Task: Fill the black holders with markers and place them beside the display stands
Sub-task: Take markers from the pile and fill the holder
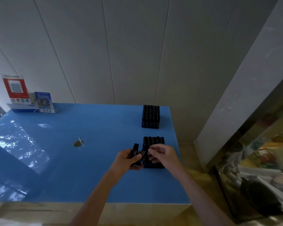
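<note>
While left hand (127,158) gripped several markers (135,151), right hand (162,154) – fingers curled – pinched one marker (144,153) above near holder (153,152) – blue table (88,160).

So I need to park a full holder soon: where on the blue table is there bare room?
Bare blue table stretches between the display stands and the far marker block. It is crowded at the right edge, where left hand and right hand work markers at the near block.
</note>
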Demonstrator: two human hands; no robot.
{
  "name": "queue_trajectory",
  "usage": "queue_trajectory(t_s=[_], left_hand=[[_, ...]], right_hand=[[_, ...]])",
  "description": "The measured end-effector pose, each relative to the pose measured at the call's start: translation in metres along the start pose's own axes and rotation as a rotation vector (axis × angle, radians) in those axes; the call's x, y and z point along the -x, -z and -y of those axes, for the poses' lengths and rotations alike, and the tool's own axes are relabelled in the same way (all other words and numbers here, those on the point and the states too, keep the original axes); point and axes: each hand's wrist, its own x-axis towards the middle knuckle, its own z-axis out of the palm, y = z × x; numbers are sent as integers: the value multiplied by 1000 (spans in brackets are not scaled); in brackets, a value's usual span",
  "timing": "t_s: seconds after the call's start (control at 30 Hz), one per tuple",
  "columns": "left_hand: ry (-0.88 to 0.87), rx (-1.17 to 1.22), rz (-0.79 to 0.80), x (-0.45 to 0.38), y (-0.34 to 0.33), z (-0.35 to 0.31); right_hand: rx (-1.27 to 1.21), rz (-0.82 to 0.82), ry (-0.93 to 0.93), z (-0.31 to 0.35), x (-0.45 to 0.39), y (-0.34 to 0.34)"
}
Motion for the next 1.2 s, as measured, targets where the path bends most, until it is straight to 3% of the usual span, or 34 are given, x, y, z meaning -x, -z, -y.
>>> queue_trajectory(t_s=[0.23, 0.43, 0.53, 0.77, 1.2], left_hand=[[-10, -46, 27, -3, -9, -2], [-11, -110, -53, -3, 1, -2], [-6, -114, -89, -7, 10, -1], [1, -88, -126, -15, 23, 5], [-10, -67, -145, -7, 32, 14]], right_hand=[[-97, -60, 4, 3, -1, 2], [-141, -117, -12, -3, 2, 20], [2, -127, 10, -12, 4, 35], [621, -98, 140, -33, 4, 47], [777, -95, 202, -63, -1, 34]])
